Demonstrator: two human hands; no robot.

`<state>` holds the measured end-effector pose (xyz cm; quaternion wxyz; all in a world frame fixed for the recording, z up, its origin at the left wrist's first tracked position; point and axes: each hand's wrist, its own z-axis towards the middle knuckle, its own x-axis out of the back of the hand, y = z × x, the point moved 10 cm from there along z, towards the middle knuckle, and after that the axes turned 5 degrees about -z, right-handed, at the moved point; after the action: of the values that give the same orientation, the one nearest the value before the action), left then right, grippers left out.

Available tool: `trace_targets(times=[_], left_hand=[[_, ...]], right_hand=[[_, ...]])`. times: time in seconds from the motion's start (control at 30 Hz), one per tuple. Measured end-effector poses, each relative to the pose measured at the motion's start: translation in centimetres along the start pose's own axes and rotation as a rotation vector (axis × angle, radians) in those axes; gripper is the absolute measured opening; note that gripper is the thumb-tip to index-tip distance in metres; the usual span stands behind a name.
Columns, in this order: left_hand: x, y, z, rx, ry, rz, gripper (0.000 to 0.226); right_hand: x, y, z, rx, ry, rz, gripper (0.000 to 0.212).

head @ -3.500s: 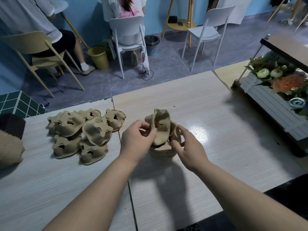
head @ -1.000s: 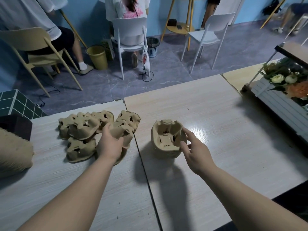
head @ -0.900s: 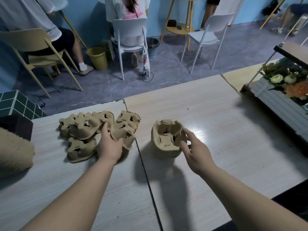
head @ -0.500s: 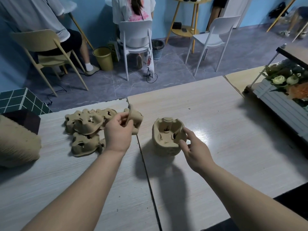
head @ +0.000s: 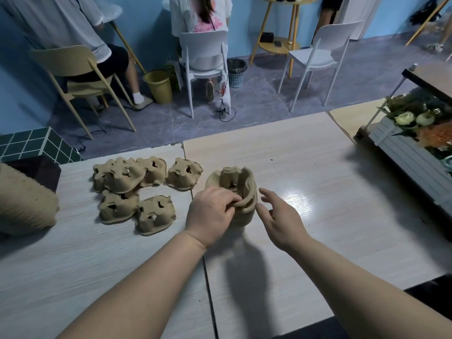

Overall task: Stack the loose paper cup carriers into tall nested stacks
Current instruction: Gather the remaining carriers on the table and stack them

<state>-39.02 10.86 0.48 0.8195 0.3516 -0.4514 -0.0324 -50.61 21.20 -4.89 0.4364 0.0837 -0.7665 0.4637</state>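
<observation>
Left hand (head: 210, 212) pinched a lumpy moulded-pulp carrier (head: 241, 189) onto the nested stack (head: 241, 217), right hand (head: 278, 216) relaxed wide beside it, loose carriers (head: 137, 189) scattered on the pale woodgrain table (head: 305, 172).

Tan cup carriers (head: 127, 176) are lying on a pale wood-grain table (head: 305, 167). A dark green tiled block (head: 31, 145) is showing white grid lines.

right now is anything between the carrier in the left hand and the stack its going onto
Nothing visible. The left hand pinches the carrier already at the top of the nested stack. The right hand hovers open beside it, not over the opening. The loose carriers lie off to the left.
</observation>
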Motion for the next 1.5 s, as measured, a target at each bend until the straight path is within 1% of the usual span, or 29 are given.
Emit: trace_targets(times=[0.07,0.1,0.17,0.23,0.3,0.33,0.4,0.47,0.57,0.8,0.97,1.17,1.27,1.37,1.5], left_hand=[[-0.9,-0.1,-0.1,0.001,-0.045,0.028,0.030],[-1.0,-0.2,-0.2,-0.010,-0.038,0.049,0.031],[-0.6,-0.2,-0.2,-0.023,0.013,0.079,0.039],[0.5,-0.3,-0.2,-0.002,0.068,0.086,0.054],[1.2,-1.4,-0.2,0.107,0.068,0.074,0.071],[1.4,-2.3,-0.3,0.198,0.038,0.055,0.079],[1.1,-4.2,-0.8,0.371,-0.029,0.016,0.087],[0.1,-5.3,-1.3,0.478,-0.102,-0.038,0.089],[-1.2,-5.9,-2.0,0.535,-0.162,-0.154,0.087],[-1.3,-6.5,-3.6,0.599,-0.104,-0.200,0.082],[-1.3,-7.7,-4.9,0.680,-0.065,-0.222,0.092],[-1.6,-7.9,-4.8,0.709,-0.056,-0.248,0.091],[-1.0,-7.6,-4.6,0.706,-0.042,-0.214,0.087],[1.0,-7.7,-4.6,0.674,0.028,-0.101,0.084],[3.7,-10.1,-5.8,0.697,0.082,0.047,0.083]], right_hand=[[0.1,-0.1,0.1,0.019,-0.007,0.008,0.045],[0.1,-0.2,0.0,0.033,-0.009,0.012,0.044],[0.2,-0.4,0.0,0.054,-0.014,0.025,0.042],[0.1,-0.5,0.1,0.063,-0.023,0.038,0.040],[0.1,-0.4,0.2,0.068,-0.028,0.048,0.040],[0.1,-0.4,0.2,0.068,-0.030,0.054,0.041],[0.0,-0.5,0.3,0.066,-0.035,0.058,0.043],[0.0,-0.6,0.4,0.070,-0.041,0.043,0.045],[-0.2,-0.9,0.4,0.075,-0.053,0.030,0.048],[-0.5,-1.5,0.9,0.086,-0.075,0.056,0.048],[-0.6,-2.1,1.8,0.107,-0.083,0.078,0.045],[-1.1,-1.9,2.4,0.142,-0.091,0.067,0.042],[-1.6,-1.8,2.5,0.159,-0.109,0.056,0.042],[-1.9,-2.0,2.7,0.180,-0.113,0.065,0.045],[-2.3,-2.4,2.5,0.191,-0.099,0.055,0.045]])
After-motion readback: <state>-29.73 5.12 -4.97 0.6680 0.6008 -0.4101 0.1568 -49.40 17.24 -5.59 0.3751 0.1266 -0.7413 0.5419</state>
